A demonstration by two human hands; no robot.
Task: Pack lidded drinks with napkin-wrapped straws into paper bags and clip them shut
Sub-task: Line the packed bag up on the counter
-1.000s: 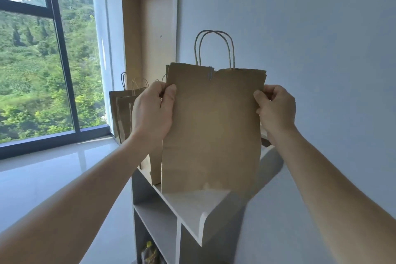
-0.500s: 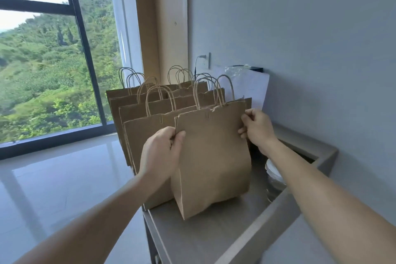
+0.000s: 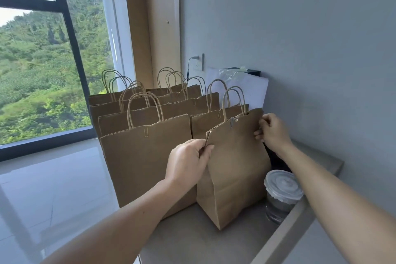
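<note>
Two hands hold one paper bag [image 3: 235, 167], which serves as the landmark. In front of the bag lies a bare grey stretch of the counter [image 3: 188, 242], with both forearms reaching in over it. The bag stands upright on the counter with its top leaning slightly left. Its mouth is pressed flat and shut, and a paper clip [image 3: 232, 123] sits on the top edge at the base of the twisted handles.

The left hand [image 3: 186, 163] pinches the bag's upper left edge, thumb and fingers curled on the paper. The right hand [image 3: 272, 133] grips the upper right edge, fingers curled round it.

Just right of the bag's base, under the right forearm, stands a lidded drink [image 3: 282, 186]: a clear cup with a translucent lid and dark contents. Whether it touches the bag cannot be told.

Touching the bag's left side is a neighbour bag [image 3: 145, 167], upright, with its own clip [image 3: 146, 131] at the centre of its top. Behind both stand several more bags [image 3: 205, 122] in close rows, handles up, and some of them show clips.

Behind and right of the bag a white sheet [image 3: 255, 92] leans on the wall, with crinkled clear plastic and a black box [image 3: 254, 72] at its top. A wall socket [image 3: 200, 62] with a plug in it is further behind. Far left of the bag is a window [image 3: 42, 70] showing a green hillside, with glossy floor below it.
</note>
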